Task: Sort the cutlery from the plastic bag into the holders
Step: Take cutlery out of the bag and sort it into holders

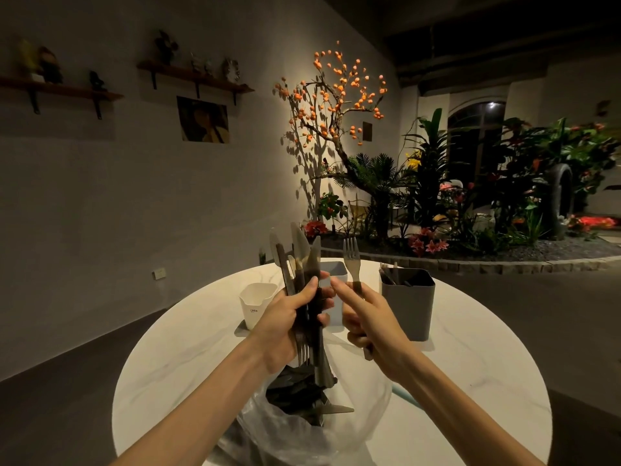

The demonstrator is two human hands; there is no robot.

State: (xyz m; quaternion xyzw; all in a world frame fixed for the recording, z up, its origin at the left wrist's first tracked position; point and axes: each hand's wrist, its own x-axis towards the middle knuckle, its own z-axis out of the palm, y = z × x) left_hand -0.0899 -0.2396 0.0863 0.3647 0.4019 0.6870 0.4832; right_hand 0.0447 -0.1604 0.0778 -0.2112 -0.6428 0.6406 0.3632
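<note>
Left hand [285, 317] grips cutlery bundle [299, 264]; right hand [373, 317] holds fork [353, 264] beside

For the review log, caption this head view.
Left hand grips a cutlery bundle, right hand holds one fork above the round table.

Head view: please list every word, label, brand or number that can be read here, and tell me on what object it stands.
White paper cup: a small dark print low on its side, too small and blurred to read with certainty.
Picture on the wall: no readable text.
Grey holders and plastic bag: no text visible.
</note>
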